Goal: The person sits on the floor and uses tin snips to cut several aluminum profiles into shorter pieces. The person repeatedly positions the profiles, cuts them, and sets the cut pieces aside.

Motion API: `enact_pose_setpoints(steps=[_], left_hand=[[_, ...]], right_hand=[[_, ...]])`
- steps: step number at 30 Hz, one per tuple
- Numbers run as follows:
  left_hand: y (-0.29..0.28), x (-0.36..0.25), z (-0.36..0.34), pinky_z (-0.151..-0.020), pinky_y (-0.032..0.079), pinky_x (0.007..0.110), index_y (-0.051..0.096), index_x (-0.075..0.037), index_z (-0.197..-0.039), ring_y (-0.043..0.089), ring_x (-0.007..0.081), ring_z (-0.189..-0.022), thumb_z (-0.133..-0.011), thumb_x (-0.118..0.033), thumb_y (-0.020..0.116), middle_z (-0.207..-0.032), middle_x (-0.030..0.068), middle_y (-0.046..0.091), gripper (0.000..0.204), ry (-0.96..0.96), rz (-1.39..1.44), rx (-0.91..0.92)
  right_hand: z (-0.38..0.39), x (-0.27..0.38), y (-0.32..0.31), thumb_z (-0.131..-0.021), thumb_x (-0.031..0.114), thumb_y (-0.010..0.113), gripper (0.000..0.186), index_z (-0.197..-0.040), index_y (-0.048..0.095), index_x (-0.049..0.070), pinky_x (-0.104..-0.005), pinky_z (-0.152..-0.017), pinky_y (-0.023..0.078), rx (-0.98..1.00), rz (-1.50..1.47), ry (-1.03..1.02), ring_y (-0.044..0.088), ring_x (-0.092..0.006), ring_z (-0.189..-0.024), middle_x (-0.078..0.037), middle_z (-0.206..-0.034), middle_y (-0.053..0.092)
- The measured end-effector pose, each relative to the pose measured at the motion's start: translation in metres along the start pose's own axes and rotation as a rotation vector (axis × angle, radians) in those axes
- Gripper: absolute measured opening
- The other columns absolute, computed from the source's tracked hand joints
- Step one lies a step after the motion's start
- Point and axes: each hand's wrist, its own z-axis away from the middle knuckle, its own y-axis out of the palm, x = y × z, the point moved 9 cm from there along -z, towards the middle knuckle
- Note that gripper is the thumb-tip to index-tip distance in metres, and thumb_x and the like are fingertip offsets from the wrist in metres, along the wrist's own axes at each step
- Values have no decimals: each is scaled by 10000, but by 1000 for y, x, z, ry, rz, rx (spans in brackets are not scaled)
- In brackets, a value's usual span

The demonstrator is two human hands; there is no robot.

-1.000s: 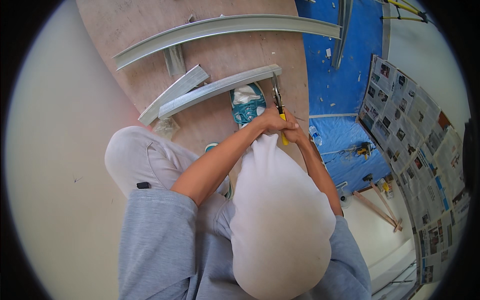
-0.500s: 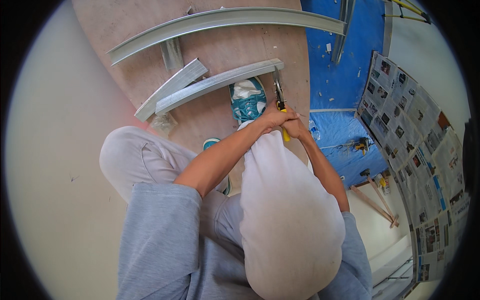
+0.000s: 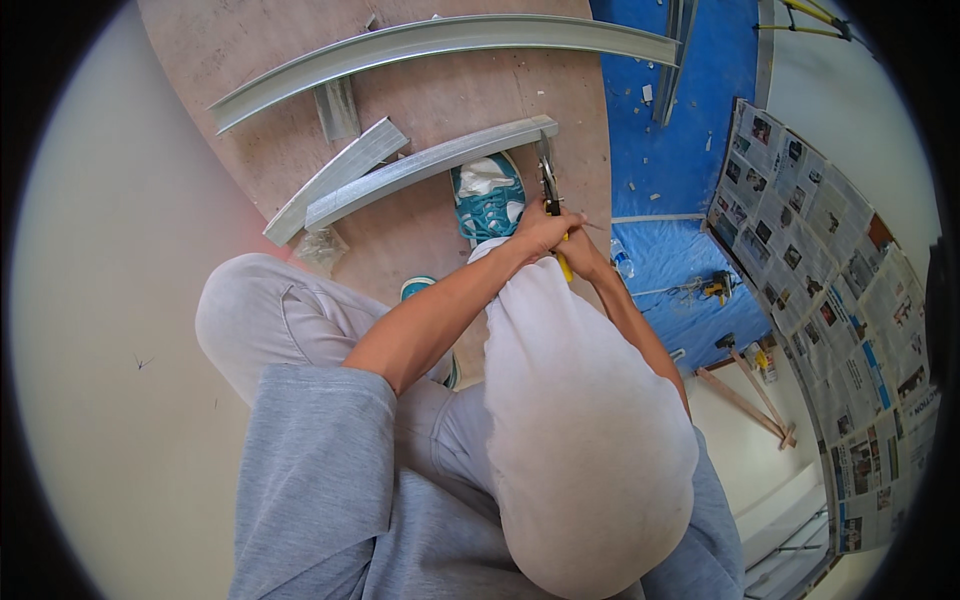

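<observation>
Both my hands are closed around the handles of a pair of metal-cutting snips (image 3: 548, 180), which have yellow grips and dark upper parts. My left hand (image 3: 541, 230) wraps the handles from the left, over my raised knee. Against it, my right hand (image 3: 582, 252) grips from the right, partly covering the yellow. The jaws point away from me and meet the right end of a silvery metal channel (image 3: 430, 168). That channel lies on the board just beyond the toe of my teal shoe (image 3: 488, 205). How far the blades bite into the metal is too small to tell.
A shorter channel piece (image 3: 340, 180) rests beside the worked one on the wooden board (image 3: 500, 85). A long channel (image 3: 440, 36) spans the far side. To the right are blue sheeting (image 3: 650, 170), a yellow-black power tool (image 3: 717, 287) and a newspaper-covered panel (image 3: 800, 240).
The whole view has shifted slightly left. My hands stay on the snips, and less of the yellow handles shows between them. The channel keeps its place on the board.
</observation>
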Motion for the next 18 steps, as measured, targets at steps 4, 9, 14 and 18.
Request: enact_pose_setpoints(steps=[4, 9, 14, 18], left_hand=[[-3, -3, 2, -748, 546, 348, 691, 22, -988, 680, 221, -821, -804, -409, 806, -904, 130, 708, 483, 9, -90, -30], [-1, -8, 10, -717, 544, 360, 704, 19, -978, 680, 217, -812, -818, -421, 775, -905, 145, 711, 474, -37, -19, 12], [2, -11, 10, -728, 546, 360, 672, 32, -1034, 679, 216, -828, -820, -419, 790, -933, 145, 698, 512, -38, -25, 90], [3, -7, 8, -782, 552, 353, 643, 51, -1084, 679, 214, -888, -810, -394, 831, -983, 142, 688, 556, -57, 50, 81]], right_hand=[[12, 2, 0, -908, 148, 671, 555, -1398, 454, 5, -320, -1024, 456, -20, -80, 43, 565, -194, -1188, -112, -1277, 579], [26, 3, 5, -875, 165, 720, 687, -1457, 405, -19, -351, -1059, 439, -65, -108, 69, 542, -229, -1253, -142, -1359, 541], [24, 0, -4, -863, 181, 742, 622, -1393, 487, -21, -369, -1005, 482, -224, 122, 101, 612, -253, -1183, -156, -1277, 621], [16, 6, -7, -866, 178, 730, 540, -1333, 542, -15, -380, -943, 512, -251, 201, 20, 665, -289, -1087, -175, -1160, 681]])
